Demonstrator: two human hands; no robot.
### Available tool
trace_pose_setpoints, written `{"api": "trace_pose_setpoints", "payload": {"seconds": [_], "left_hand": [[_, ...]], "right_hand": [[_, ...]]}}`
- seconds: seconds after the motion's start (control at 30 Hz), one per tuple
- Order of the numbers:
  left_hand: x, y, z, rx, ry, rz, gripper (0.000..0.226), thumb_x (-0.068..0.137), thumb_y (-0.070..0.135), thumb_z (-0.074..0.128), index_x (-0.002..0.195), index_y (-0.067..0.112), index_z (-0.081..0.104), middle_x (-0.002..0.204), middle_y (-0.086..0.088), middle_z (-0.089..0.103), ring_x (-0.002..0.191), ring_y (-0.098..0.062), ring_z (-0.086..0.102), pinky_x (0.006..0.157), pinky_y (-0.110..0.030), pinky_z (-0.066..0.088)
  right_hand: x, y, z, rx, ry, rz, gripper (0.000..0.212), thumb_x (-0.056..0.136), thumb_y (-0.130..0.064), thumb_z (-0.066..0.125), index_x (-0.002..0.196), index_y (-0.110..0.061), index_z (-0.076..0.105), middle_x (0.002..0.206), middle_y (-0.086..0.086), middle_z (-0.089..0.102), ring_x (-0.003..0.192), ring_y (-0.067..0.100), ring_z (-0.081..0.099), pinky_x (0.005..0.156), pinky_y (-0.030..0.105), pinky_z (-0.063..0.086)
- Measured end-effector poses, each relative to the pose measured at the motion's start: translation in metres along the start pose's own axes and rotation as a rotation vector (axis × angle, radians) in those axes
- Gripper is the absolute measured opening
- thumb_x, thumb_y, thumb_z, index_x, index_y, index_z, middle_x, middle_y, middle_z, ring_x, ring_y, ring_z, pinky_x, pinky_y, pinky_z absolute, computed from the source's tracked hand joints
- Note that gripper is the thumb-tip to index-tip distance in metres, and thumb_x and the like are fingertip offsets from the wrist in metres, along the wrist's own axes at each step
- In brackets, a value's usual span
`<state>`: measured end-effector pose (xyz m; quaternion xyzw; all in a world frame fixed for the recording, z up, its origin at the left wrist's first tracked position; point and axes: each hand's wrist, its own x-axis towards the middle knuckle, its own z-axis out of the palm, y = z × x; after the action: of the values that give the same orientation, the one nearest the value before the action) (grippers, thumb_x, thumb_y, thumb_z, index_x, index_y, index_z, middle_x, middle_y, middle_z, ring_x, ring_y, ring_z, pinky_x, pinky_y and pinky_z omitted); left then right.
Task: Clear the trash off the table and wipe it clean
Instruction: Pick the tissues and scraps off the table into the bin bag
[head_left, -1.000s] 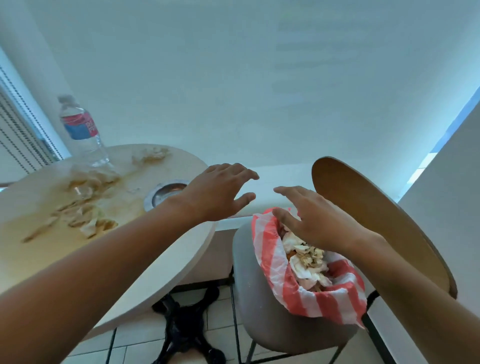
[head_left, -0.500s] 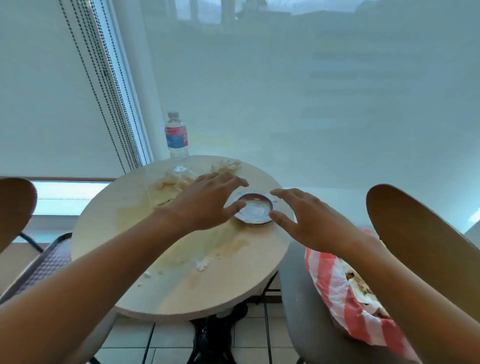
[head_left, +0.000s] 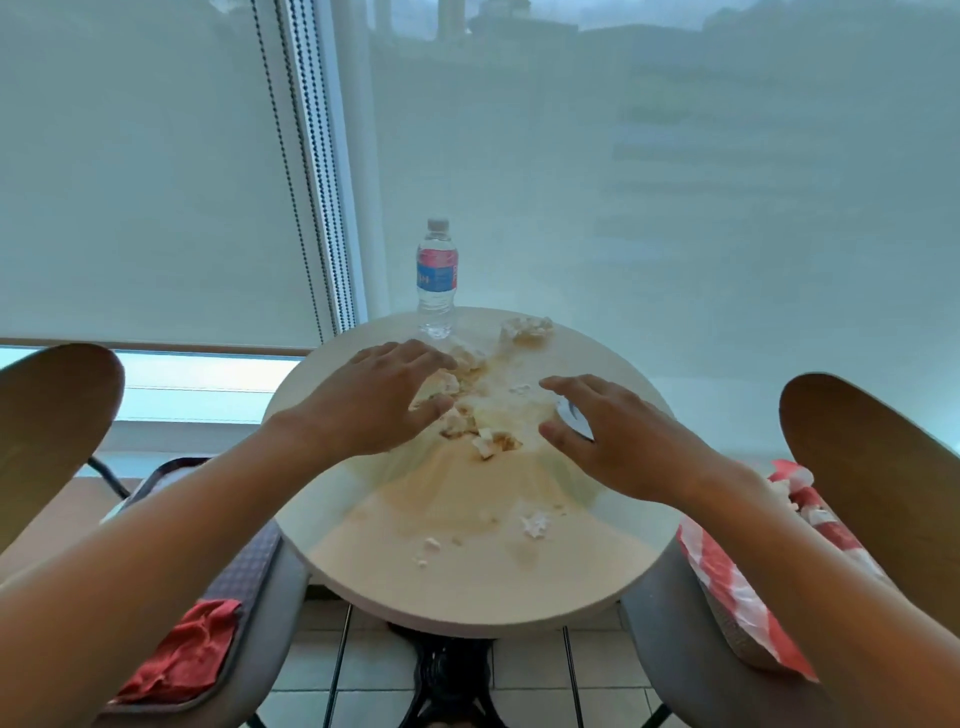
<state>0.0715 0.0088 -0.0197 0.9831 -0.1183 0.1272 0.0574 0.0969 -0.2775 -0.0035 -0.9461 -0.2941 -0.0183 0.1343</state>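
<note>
A round pale table (head_left: 467, 587) carries a brown smear and crumpled, stained tissue scraps (head_left: 488, 415) at its middle, with smaller bits (head_left: 535, 525) nearer me and a wad (head_left: 527, 330) at the far edge. My left hand (head_left: 379, 400) hovers with spread fingers over the left side of the pile, holding nothing. To the right of the pile my right hand (head_left: 618, 441) is also spread, partly covering a small metal dish (head_left: 574, 415). A red-and-white striped bag (head_left: 737, 587) with trash lies on the right chair. A red cloth (head_left: 182, 654) lies on the left chair.
A water bottle (head_left: 436, 280) stands at the table's far edge. Wooden chair backs rise at the left (head_left: 52, 426) and right (head_left: 878, 483). Window blinds with a bead chain (head_left: 291, 171) fill the background. The floor below is tiled.
My view has swung left from the bag on the right chair to the table. Both hands have moved from above the bag to over the tissue pile, staying spread.
</note>
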Motion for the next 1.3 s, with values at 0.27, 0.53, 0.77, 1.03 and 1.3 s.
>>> {"api": "trace_pose_setpoints", "payload": {"seconds": [0.27,0.53,0.77,1.03,1.3], "left_hand": [[-0.008,-0.018,0.010,-0.019,-0.017,-0.019,0.048,0.097,0.056,0.045,0.140,0.035,0.046,0.143,0.007,0.050,0.129,-0.018,0.050,0.110,-0.039,0.038],[-0.013,-0.035,0.017,-0.020,-0.099,-0.021,0.047,0.095,0.044,0.054,0.141,0.036,0.046,0.143,0.008,0.049,0.127,-0.018,0.050,0.109,-0.037,0.038],[-0.014,-0.047,0.021,-0.049,-0.110,0.017,0.037,0.091,0.053,0.055,0.126,0.042,0.058,0.114,0.018,0.059,0.110,-0.009,0.054,0.101,-0.031,0.040],[0.000,-0.052,0.030,0.013,-0.068,0.040,0.044,0.092,0.058,0.051,0.132,0.039,0.053,0.129,0.008,0.053,0.119,-0.017,0.051,0.103,-0.039,0.043],[0.027,-0.045,0.033,0.049,-0.128,0.092,0.049,0.099,0.052,0.041,0.147,0.042,0.037,0.149,0.010,0.041,0.137,-0.017,0.037,0.112,-0.039,0.034]], "right_hand": [[0.013,-0.016,0.018,-0.016,-0.031,-0.091,0.053,0.100,-0.051,0.051,0.149,-0.034,0.041,0.150,-0.009,0.048,0.135,0.016,0.049,0.108,0.037,0.043],[0.044,-0.027,0.045,-0.025,-0.111,-0.186,0.048,0.101,-0.046,0.052,0.147,-0.035,0.047,0.145,-0.008,0.054,0.130,0.016,0.049,0.106,0.037,0.044],[0.065,-0.027,0.056,0.018,-0.103,-0.215,0.042,0.102,-0.043,0.049,0.143,-0.037,0.051,0.144,-0.009,0.055,0.131,0.017,0.047,0.109,0.036,0.040],[0.084,-0.036,0.061,-0.021,-0.162,-0.252,0.042,0.106,-0.040,0.040,0.148,-0.039,0.044,0.144,-0.006,0.051,0.129,0.021,0.045,0.109,0.040,0.037],[0.090,-0.029,0.052,0.005,-0.166,-0.284,0.024,0.100,-0.036,0.048,0.105,-0.020,0.065,0.105,-0.003,0.057,0.094,0.019,0.053,0.086,0.038,0.049]]}}
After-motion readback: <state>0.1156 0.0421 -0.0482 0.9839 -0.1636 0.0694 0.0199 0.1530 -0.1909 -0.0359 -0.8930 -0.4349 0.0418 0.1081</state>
